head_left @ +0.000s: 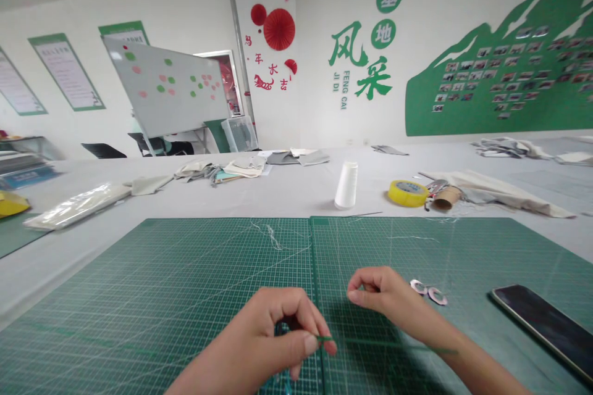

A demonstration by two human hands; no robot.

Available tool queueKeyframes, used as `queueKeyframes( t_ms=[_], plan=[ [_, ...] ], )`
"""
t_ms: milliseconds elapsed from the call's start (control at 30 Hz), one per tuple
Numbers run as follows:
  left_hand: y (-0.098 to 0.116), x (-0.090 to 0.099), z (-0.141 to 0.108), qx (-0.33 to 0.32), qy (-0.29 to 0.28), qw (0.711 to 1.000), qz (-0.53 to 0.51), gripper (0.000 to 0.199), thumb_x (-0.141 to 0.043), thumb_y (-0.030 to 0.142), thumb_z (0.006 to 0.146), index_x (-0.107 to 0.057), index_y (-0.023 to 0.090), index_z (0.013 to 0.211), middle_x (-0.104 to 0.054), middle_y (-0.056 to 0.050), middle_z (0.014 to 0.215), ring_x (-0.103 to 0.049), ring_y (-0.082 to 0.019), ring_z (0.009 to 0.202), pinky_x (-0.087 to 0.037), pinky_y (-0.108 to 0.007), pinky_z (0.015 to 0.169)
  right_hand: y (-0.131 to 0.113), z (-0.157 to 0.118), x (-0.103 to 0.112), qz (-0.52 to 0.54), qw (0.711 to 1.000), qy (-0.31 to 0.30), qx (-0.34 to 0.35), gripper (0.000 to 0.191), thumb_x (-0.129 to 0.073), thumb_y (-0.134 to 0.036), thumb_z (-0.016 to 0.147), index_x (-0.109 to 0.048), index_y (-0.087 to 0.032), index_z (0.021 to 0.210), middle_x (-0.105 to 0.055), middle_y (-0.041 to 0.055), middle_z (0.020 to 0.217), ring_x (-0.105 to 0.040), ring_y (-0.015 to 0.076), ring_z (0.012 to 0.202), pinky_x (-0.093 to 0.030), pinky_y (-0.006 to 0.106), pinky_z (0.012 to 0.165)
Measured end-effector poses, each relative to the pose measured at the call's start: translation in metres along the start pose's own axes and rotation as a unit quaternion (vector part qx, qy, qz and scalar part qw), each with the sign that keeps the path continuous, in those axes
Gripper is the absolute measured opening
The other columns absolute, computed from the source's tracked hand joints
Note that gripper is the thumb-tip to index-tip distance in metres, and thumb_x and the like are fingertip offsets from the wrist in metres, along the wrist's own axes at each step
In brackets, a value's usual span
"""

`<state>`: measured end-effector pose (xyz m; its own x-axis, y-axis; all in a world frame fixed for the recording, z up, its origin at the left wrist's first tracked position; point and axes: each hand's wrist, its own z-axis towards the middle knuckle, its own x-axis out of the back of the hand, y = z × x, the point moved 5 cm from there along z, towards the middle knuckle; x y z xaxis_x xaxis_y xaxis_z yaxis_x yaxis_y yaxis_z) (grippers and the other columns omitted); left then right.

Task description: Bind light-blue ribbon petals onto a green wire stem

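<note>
Both hands work low in the frame, close together but not touching. The left hand (273, 339) curls at lower centre, thumb and fingers pinched on a thin green strand (384, 342) that runs off to the right beneath the right wrist. Whatever the curled fingers cover cannot be made out, and a bit of teal (287, 384) shows below them at the bottom edge. The right hand (377, 296) sits just above, its fingertips (352, 296) bunched together; whether they grip anything is hard to tell.

A white wall with a green mountain mural (491, 86) fills the upper right, and a tilted whiteboard (162, 86) stands at upper left. Two green cutting mats (185, 271) meet at a seam on a pale table (231, 197). A dark smartphone (546, 321), cut off by the right edge, lies on the right mat, near two small ring-shaped pieces (428, 292). Past the mats stand a white thread cone (346, 185) and a yellow tape roll (407, 193).
</note>
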<state>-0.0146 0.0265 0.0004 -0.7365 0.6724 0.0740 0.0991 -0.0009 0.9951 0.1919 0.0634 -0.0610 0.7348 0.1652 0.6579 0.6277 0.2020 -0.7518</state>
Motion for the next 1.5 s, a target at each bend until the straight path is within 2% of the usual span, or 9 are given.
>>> queueKeyframes(
  t_ms=[100,167,267,367,433,633,933,1233,1500],
  plan=[
    [-0.014,0.002,0.01,0.029,0.065,0.996,-0.046,0.011,-0.06,0.019,0.075,-0.053,0.014,0.069,-0.069,-0.005,0.085,-0.047,-0.004,0.047,-0.038,-0.019,0.05,-0.011,-0.008,-0.001,-0.032,0.999,0.027,0.029,0.014,-0.061,-0.017,0.076,-0.074,-0.02,0.078,-0.066,0.0067,0.088,-0.058,0.0248,0.088,-0.043,0.039,0.081],
    [-0.021,0.003,0.015,0.042,0.09,0.993,-0.066,0.011,-0.06,0.02,0.073,-0.053,0.014,0.068,-0.069,-0.005,0.083,-0.047,-0.003,0.045,-0.037,-0.019,0.05,-0.027,-0.016,-0.009,-0.02,0.996,0.043,0.07,0.042,-0.065,-0.017,0.073,-0.069,-0.024,0.113,-0.055,0.0095,0.132,-0.04,0.0304,0.126,-0.027,0.047,0.106],
    [-0.027,0.002,0.017,0.047,0.109,0.99,-0.073,0.011,-0.061,0.021,0.071,-0.054,0.013,0.067,-0.068,-0.005,0.083,-0.047,-0.003,0.045,-0.036,-0.019,0.05,-0.045,-0.023,-0.039,0.161,0.986,-0.004,0.041,0.062,-0.062,-0.021,0.075,-0.049,-0.024,0.135,-0.042,0.0107,0.146,-0.034,0.0284,0.134,-0.025,0.049,0.109],
    [-0.028,0.001,0.016,0.045,0.12,0.989,-0.071,0.01,-0.059,0.022,0.071,-0.054,0.014,0.067,-0.066,-0.002,0.073,-0.046,-0.004,0.044,-0.035,-0.02,0.05,-0.06,-0.024,-0.071,0.398,0.911,-0.097,0.044,0.052,-0.064,-0.038,0.076,-0.052,-0.021,0.124,-0.064,0.0093,0.11,-0.062,0.0219,0.093,-0.047,0.04,0.087],
    [-0.026,0.002,0.016,0.048,0.131,0.988,-0.068,0.01,-0.059,0.022,0.071,-0.055,0.014,0.067,-0.064,-0.001,0.07,-0.045,-0.005,0.044,-0.035,-0.02,0.05,-0.058,-0.024,-0.08,0.416,0.905,-0.091,0.018,0.041,-0.063,-0.045,0.08,-0.053,-0.021,0.112,-0.062,-0.0001,0.079,-0.056,0.0136,0.062,-0.048,0.028,0.061],
    [-0.022,0.009,0.015,0.041,0.167,0.985,-0.023,0.012,-0.058,0.022,0.074,-0.053,0.014,0.066,-0.066,-0.002,0.085,-0.042,-0.003,0.045,-0.038,-0.022,0.055,-0.055,-0.036,-0.054,0.118,0.984,0.089,0.097,0.025,-0.042,-0.033,0.097,-0.058,-0.021,0.082,-0.053,-0.0033,0.061,-0.047,0.0122,0.054,-0.038,0.023,0.052],
    [-0.013,0.012,0.01,0.016,0.209,0.965,0.156,0.015,-0.051,0.014,0.078,-0.053,0.017,0.064,-0.069,-0.005,0.088,-0.059,-0.015,0.069,-0.043,-0.026,0.06,-0.071,-0.051,-0.034,-0.224,0.916,0.172,0.284,0.031,-0.039,-0.009,0.092,-0.068,-0.017,0.092,-0.059,0.0005,0.057,-0.054,0.0149,0.047,-0.036,0.026,0.045],
    [-0.003,0.004,0.003,-0.084,0.19,0.891,0.404,0.021,-0.044,0.009,0.087,-0.061,0.019,0.08,-0.069,-0.004,0.09,-0.064,-0.019,0.081,-0.048,-0.032,0.072,-0.087,-0.054,-0.025,-0.29,0.869,0.203,0.347,0.037,-0.036,-0.012,0.097,-0.069,-0.018,0.082,-0.056,-0.0004,0.052,-0.049,0.0146,0.043,-0.03,0.03,0.043],
    [0.0,-0.002,-0.003,-0.125,0.155,0.756,0.624,0.031,-0.037,0.002,0.083,-0.064,0.015,0.088,-0.069,-0.011,0.093,-0.063,-0.023,0.073,-0.049,-0.036,0.064,-0.088,-0.051,-0.014,-0.276,0.873,0.214,0.34,0.041,-0.036,-0.012,0.097,-0.071,-0.017,0.076,-0.054,0.0005,0.05,-0.048,0.0144,0.042,-0.029,0.03,0.043]
  ],
)
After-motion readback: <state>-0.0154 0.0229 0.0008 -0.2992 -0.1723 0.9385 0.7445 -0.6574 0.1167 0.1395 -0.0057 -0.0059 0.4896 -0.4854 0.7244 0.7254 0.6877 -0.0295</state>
